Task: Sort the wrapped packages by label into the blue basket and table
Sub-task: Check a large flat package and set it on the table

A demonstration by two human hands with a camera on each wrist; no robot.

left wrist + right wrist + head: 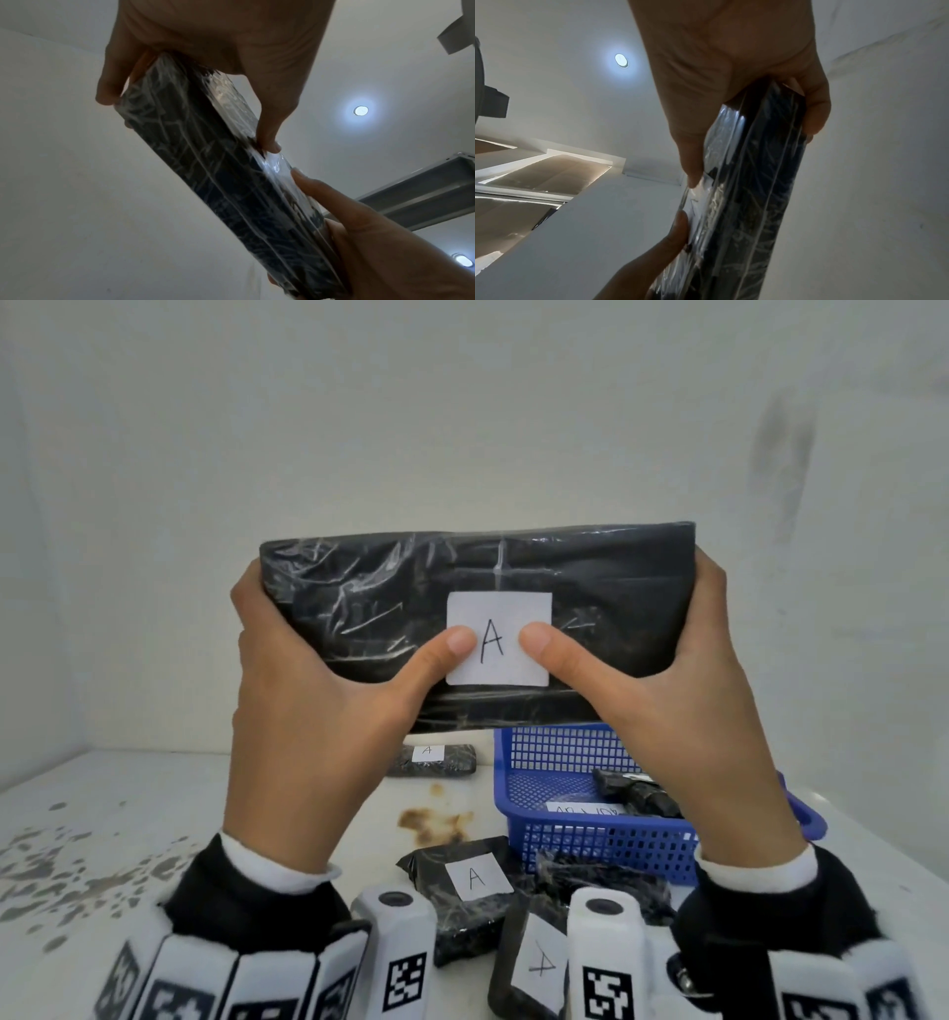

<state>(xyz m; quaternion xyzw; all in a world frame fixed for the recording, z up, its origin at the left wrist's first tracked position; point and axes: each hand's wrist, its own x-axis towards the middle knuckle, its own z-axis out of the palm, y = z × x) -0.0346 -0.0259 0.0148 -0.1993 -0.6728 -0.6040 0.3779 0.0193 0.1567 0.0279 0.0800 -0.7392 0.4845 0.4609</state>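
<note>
Five black wrapped packages in view, plus one blue basket [606, 845]. One large package [477, 618] is held up above the table [154, 814], both hands on its ends: left hand [308, 706] and right hand [683, 711] each wrap fingers behind it, with the thumbs pressed on either side of the "A" on its white label [499, 639]. The wrist views show its plastic-wrapped lower edge [223, 182] [752, 203] between thumbs and fingers. One small A-labelled package [436, 759] lies toward the table's far edge, just left of the basket. Two A-labelled packages sit at the near edge: one [462, 891] close to the basket's near-left corner, one [529, 963] nearer still, partly hidden by the wrist gear. One package [637, 796] lies inside the basket by a white label whose writing cannot be read. Crumpled black wrap [601, 880] touches the basket's near wall; its label cannot be seen. Brown stains [431, 821] mark the middle of the table; grey flecks [61, 865] spread over its left side, which is otherwise bare.
</note>
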